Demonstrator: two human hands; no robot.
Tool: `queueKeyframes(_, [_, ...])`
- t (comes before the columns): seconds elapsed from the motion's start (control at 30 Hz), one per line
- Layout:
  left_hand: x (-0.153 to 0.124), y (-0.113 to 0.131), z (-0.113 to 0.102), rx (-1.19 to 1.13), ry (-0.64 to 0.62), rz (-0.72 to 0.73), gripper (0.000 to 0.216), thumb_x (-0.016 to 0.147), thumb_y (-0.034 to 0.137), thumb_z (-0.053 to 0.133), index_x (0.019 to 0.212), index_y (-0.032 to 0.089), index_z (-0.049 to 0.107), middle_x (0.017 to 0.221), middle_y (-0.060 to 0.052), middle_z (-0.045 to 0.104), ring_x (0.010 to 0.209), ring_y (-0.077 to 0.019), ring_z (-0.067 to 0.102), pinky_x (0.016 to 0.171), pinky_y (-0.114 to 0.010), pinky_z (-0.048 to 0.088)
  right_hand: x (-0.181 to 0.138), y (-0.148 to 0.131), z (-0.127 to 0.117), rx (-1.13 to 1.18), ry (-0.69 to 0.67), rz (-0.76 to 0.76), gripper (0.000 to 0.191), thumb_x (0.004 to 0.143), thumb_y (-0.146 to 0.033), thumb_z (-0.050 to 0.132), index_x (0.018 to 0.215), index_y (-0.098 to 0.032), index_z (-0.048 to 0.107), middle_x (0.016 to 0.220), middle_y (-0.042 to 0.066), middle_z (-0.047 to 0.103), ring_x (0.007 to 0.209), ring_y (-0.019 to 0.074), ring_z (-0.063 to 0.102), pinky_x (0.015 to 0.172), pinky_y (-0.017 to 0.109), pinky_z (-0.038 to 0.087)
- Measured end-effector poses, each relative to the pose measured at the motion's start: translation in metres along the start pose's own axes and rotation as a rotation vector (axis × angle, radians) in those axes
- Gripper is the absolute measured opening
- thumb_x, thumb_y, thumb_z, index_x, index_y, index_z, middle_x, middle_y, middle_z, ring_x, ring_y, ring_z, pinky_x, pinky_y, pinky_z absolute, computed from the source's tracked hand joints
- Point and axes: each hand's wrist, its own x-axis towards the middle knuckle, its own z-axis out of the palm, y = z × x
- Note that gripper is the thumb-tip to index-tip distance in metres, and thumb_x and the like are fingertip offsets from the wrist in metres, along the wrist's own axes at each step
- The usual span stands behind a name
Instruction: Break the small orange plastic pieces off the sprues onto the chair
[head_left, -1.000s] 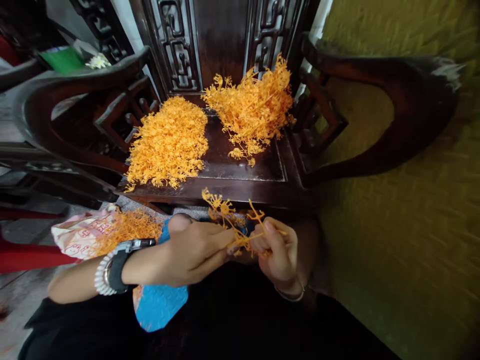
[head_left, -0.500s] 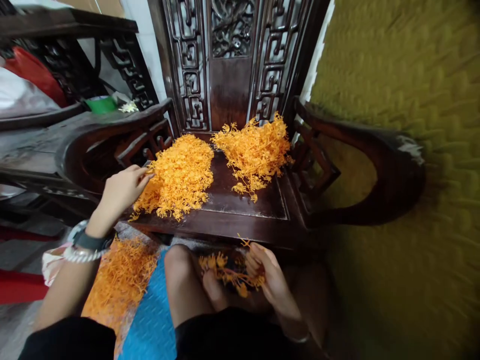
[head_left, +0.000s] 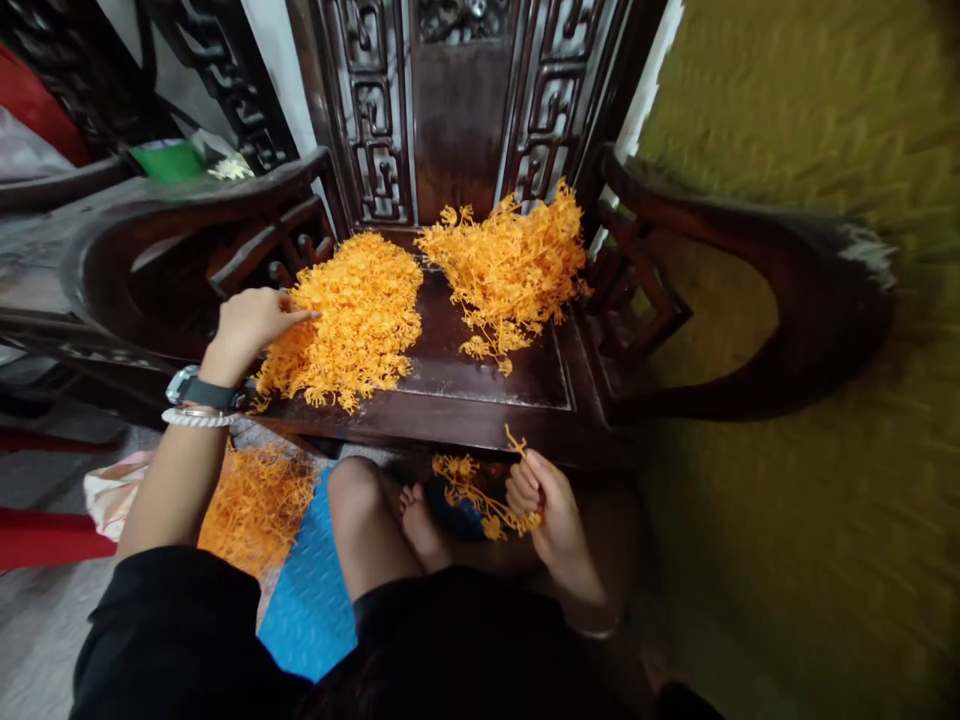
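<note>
Two heaps of orange plastic pieces lie on a dark wooden chair seat [head_left: 480,385]: a dense pile of small pieces [head_left: 352,315] on the left and a looser pile of branched sprigs [head_left: 510,265] on the right. My left hand [head_left: 251,320] rests at the left edge of the dense pile, fingers pointing into it; whether it holds a piece I cannot tell. Lower down, over my lap, my right hand [head_left: 544,495] grips an orange branched sprig [head_left: 476,495].
The chair's curved armrests [head_left: 750,300] rise on both sides, with a carved back [head_left: 457,90] behind. More orange stems [head_left: 255,500] lie on a cloth on the floor at the left, beside a blue mat [head_left: 307,600]. An olive carpet [head_left: 825,500] covers the right.
A second ago both hands held the sprig over my lap. My left hand then reached up to the dense pile and stays at its edge; the right hand keeps the sprig.
</note>
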Motion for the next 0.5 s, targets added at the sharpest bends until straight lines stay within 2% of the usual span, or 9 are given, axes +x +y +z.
queueKeyframes(0.07, [-0.009,0.019,-0.016,0.087,0.044,-0.072,0.086,0.080,0.081,0.025,0.072,0.005,0.065,0.058,-0.005,0.056,0.087,-0.0224,0.064,0.062,-0.032,0.028,0.002,-0.005,0.004,0.053,-0.022,-0.011,0.045,0.084,-0.043,0.060,0.056,-0.020,0.033,0.046,-0.010,0.023,0.040,0.0054,0.015,0.039,0.019,0.017])
queueKeyframes(0.1, [-0.015,0.035,-0.027,0.140,0.096,-0.112,0.087,0.081,0.081,0.024,0.081,0.004,0.066,0.074,-0.012,0.063,0.096,-0.0281,0.063,0.062,-0.035,0.032,0.002,-0.009,0.006,0.069,-0.040,-0.016,0.045,0.085,-0.043,0.059,0.056,-0.020,0.032,0.046,-0.010,0.022,0.040,0.0054,0.015,0.039,0.018,0.019])
queueKeyframes(0.17, [-0.030,0.077,-0.050,0.184,0.248,-0.148,0.083,0.082,0.078,0.034,0.107,0.004,0.061,0.112,-0.027,0.059,0.111,-0.0396,0.053,0.068,-0.048,0.043,0.003,-0.015,0.013,0.079,-0.082,-0.014,0.045,0.085,-0.043,0.057,0.057,-0.020,0.031,0.046,-0.010,0.020,0.039,0.0056,0.014,0.039,0.018,0.020])
queueKeyframes(0.2, [-0.039,0.101,-0.060,0.098,0.273,-0.078,0.076,0.087,0.071,0.037,0.117,0.004,0.057,0.122,-0.026,0.054,0.119,-0.0391,0.047,0.081,-0.054,0.044,0.002,-0.018,0.017,0.077,-0.105,-0.009,0.045,0.085,-0.044,0.057,0.057,-0.020,0.030,0.046,-0.010,0.020,0.039,0.0058,0.014,0.039,0.018,0.019])
queueKeyframes(0.27, [-0.058,0.149,-0.068,-0.203,0.125,0.261,0.055,0.094,0.057,0.040,0.125,0.013,0.051,0.130,-0.016,0.052,0.127,-0.0294,0.043,0.103,-0.053,0.037,0.000,-0.024,0.026,0.070,-0.165,0.003,0.046,0.084,-0.046,0.056,0.056,-0.021,0.029,0.046,-0.010,0.019,0.039,0.0061,0.012,0.038,0.019,0.018])
queueKeyframes(0.33, [-0.077,0.188,-0.059,-0.513,-0.199,0.644,0.060,0.088,0.056,0.054,0.131,0.014,0.045,0.134,-0.014,0.051,0.128,-0.0263,0.044,0.107,-0.047,0.037,-0.004,-0.030,0.033,0.072,-0.227,-0.002,0.046,0.084,-0.047,0.055,0.056,-0.021,0.029,0.046,-0.010,0.018,0.039,0.0061,0.012,0.037,0.020,0.017])
queueKeyframes(0.37, [-0.086,0.201,-0.049,-0.623,-0.342,0.729,0.061,0.086,0.054,0.057,0.131,0.015,0.045,0.129,-0.013,0.056,0.122,-0.0255,0.050,0.103,-0.045,0.042,-0.006,-0.033,0.035,0.071,-0.249,-0.018,0.047,0.085,-0.047,0.055,0.057,-0.021,0.029,0.046,-0.010,0.018,0.038,0.0059,0.012,0.037,0.020,0.017])
queueKeyframes(0.43, [-0.102,0.215,-0.026,-0.771,-0.597,0.765,0.043,0.092,0.044,0.052,0.124,0.016,0.051,0.111,-0.010,0.064,0.102,-0.0218,0.060,0.088,-0.039,0.050,-0.011,-0.040,0.034,0.046,-0.246,-0.074,0.047,0.086,-0.047,0.054,0.057,-0.021,0.029,0.046,-0.010,0.019,0.037,0.0055,0.012,0.037,0.020,0.016])
queueKeyframes(0.5, [-0.113,0.216,-0.011,-0.869,-0.718,0.710,0.026,0.098,0.031,0.041,0.108,0.015,0.058,0.094,-0.007,0.067,0.085,-0.0170,0.063,0.075,-0.031,0.050,-0.014,-0.047,0.026,-0.024,-0.219,-0.102,0.046,0.087,-0.047,0.054,0.057,-0.021,0.031,0.046,-0.010,0.020,0.037,0.0050,0.012,0.037,0.020,0.014])
